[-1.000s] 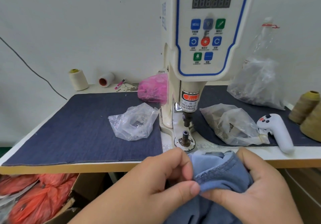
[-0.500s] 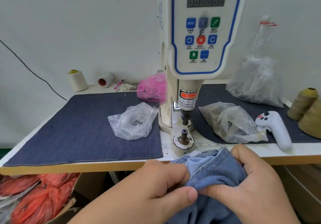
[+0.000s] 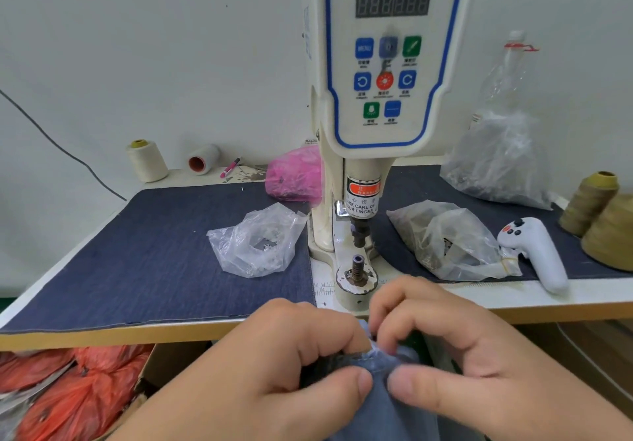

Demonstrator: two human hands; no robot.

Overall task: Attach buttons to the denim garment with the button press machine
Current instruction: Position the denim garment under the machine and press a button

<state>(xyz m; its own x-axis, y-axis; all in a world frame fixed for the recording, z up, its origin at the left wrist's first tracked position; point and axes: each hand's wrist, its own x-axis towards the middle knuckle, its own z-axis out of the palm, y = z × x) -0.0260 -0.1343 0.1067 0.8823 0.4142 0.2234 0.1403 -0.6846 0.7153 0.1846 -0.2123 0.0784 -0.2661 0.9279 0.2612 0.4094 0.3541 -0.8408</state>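
Note:
The cream button press machine (image 3: 383, 64) stands at the table's middle, its lower die post (image 3: 357, 266) bare under the punch. Below the table's front edge, my left hand (image 3: 281, 365) and my right hand (image 3: 462, 362) pinch the edge of the blue denim garment (image 3: 376, 403) between thumbs and fingers, close together. Most of the garment is hidden under my hands. A clear bag (image 3: 257, 242) with small metal parts lies left of the machine; another clear bag (image 3: 448, 242) lies to its right.
Dark denim mats (image 3: 137, 262) cover the table. A white handheld controller (image 3: 537, 252) lies at the right, olive thread cones (image 3: 596, 211) beyond it. A pink bag (image 3: 294, 177), cream spools (image 3: 147, 159) and a large clear bag (image 3: 500, 163) sit at the back. Orange bags (image 3: 68, 392) lie under the table.
Both hands have drawn the garment down and toward me, away from the die. The bunched fold that stood above my fingers is now tucked between them.

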